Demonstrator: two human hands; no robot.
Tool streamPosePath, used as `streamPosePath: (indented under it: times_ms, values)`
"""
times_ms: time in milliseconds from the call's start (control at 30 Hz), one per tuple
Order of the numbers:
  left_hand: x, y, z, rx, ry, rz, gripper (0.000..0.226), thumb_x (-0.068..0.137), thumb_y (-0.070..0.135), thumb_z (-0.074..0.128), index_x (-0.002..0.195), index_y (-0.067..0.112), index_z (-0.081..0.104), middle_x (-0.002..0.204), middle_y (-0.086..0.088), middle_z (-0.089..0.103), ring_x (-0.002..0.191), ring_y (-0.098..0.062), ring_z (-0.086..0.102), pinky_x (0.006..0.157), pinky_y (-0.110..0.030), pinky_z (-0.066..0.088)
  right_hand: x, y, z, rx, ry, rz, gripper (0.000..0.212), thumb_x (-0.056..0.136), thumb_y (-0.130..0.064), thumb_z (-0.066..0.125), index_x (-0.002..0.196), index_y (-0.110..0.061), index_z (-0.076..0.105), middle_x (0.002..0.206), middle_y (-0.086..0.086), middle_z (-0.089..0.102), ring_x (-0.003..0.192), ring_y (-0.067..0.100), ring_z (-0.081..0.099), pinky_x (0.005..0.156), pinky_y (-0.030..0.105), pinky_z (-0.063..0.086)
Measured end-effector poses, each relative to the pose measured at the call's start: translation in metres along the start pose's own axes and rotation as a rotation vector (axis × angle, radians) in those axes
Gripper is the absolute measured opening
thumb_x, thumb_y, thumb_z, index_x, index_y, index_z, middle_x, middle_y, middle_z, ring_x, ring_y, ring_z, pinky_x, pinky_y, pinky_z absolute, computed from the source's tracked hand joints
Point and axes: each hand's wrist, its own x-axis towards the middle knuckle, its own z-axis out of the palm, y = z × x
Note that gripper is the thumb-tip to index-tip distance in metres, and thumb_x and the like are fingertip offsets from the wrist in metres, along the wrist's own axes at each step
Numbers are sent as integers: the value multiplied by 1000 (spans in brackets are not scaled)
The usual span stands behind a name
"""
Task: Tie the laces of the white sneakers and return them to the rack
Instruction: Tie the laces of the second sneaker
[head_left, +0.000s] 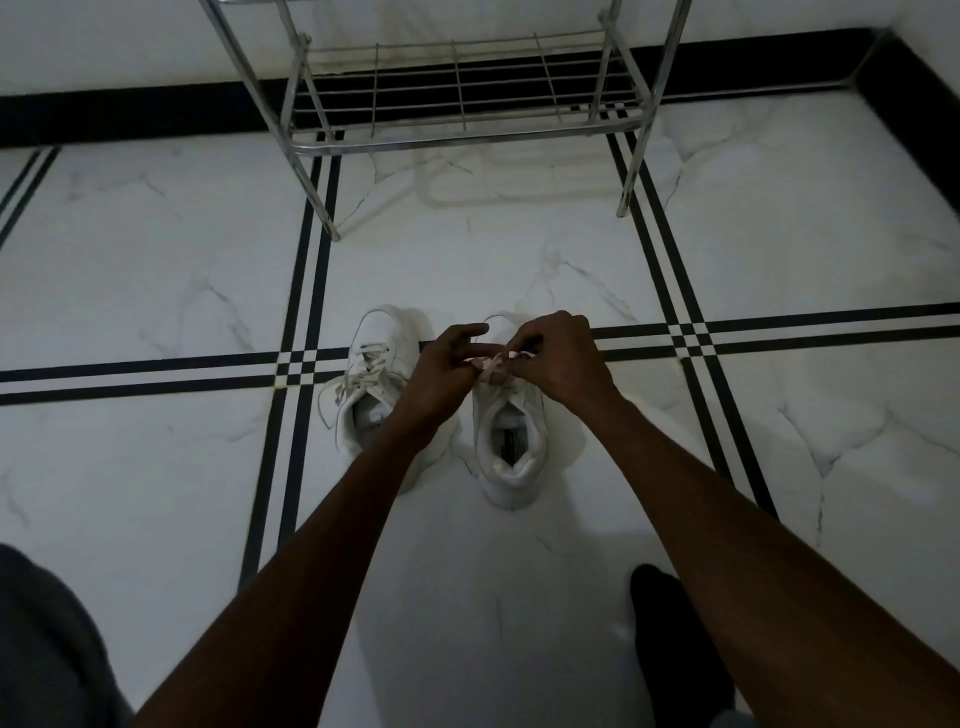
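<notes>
Two white sneakers stand side by side on the floor, toes pointing away from me. The left sneaker (376, 374) has loose laces spilling over its left side. Over the tongue of the right sneaker (511, 452), my left hand (447, 371) and my right hand (558, 358) meet, each pinching a part of that shoe's white lace (496, 361). The hands hide the right sneaker's front half. The metal shoe rack (457, 137) stands beyond the shoes, its bottom shelf bare.
White marble floor with black double stripes crossing near the shoes. A black skirting band runs along the wall behind the rack. My dark-socked foot (675, 639) is at the lower right and a grey-clothed knee (47, 649) at the lower left.
</notes>
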Motion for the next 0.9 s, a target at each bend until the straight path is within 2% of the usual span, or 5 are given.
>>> streamPosePath:
  times_ms: [133, 400, 533, 767, 900]
  values:
    - [2, -1, 7, 82, -36, 11, 45, 97, -1, 59, 139, 13, 56, 112, 1, 75, 92, -9, 74, 85, -31, 57, -3, -5, 9, 91, 84, 96, 8, 70, -13, 82, 77, -13, 80, 74, -1, 77, 67, 6, 69, 63, 10, 50]
    - [2, -1, 8, 363, 43, 97, 21, 94, 20, 69, 111, 12, 79, 101, -6, 79, 87, -17, 74, 79, -33, 60, -10, 3, -9, 504, -62, 348, 24, 71, -14, 87, 92, -7, 80, 88, 11, 78, 79, 17, 73, 58, 19, 55]
    - [0, -2, 12, 577, 165, 145, 18, 88, 24, 68, 100, 22, 81, 96, -1, 79, 88, -24, 70, 81, -45, 57, -17, 8, -21, 565, -173, 453, 24, 74, -16, 84, 97, -11, 79, 97, 5, 77, 93, 12, 70, 71, 24, 58]
    - [-16, -10, -19, 1088, 243, 150, 14, 94, 17, 63, 100, 20, 76, 104, -3, 74, 103, -36, 62, 99, -53, 43, -36, 35, -37, 702, -144, 860, 17, 81, -15, 79, 96, -9, 74, 104, 8, 77, 98, 16, 71, 90, 30, 51]
    - [-30, -23, -22, 1116, 232, 133, 17, 87, 3, 63, 91, 15, 74, 93, -6, 71, 90, -33, 65, 94, -47, 41, -46, 48, -40, 755, -139, 1040, 21, 84, -13, 74, 104, -6, 74, 106, 5, 77, 90, 8, 70, 79, 24, 48]
